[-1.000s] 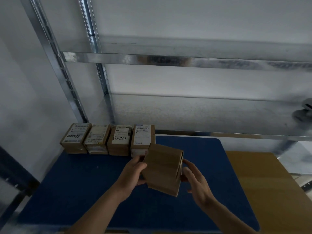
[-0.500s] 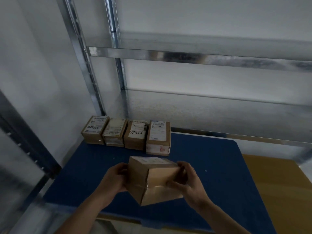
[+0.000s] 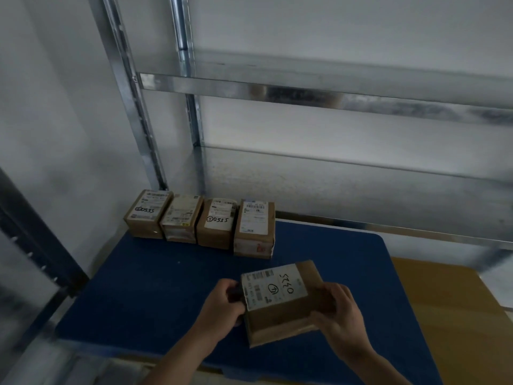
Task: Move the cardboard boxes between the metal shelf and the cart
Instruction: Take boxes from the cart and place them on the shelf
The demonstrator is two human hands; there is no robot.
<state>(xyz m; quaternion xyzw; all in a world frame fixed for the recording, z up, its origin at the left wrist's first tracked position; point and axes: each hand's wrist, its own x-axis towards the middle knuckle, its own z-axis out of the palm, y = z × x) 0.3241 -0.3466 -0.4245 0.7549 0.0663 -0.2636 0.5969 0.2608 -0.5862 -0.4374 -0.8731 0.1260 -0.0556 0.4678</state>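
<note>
Stretching across the lower middle of the view, a blue surface (image 3: 166, 287) is bounded by a straight near edge below the forearms and a rounded far right corner. Along its far left edge a row of four cardboard boxes (image 3: 218, 226) is set side by side, labels up, close to the upright (image 3: 130, 93) of the metal shelf (image 3: 305, 91). Open blue surface is left to the right of the row and in front of it. A brown board (image 3: 458, 315) is seen just beyond the right edge.

The held box (image 3: 280, 301) is kept tilted, label up, over the near middle of the surface, well apart from the row. It is gripped from both sides: its left end is clasped by the curled fingers of the left hand (image 3: 222, 304), and its right end is wrapped by the right hand (image 3: 338, 309), fingers over the top, thumb on the near face.
</note>
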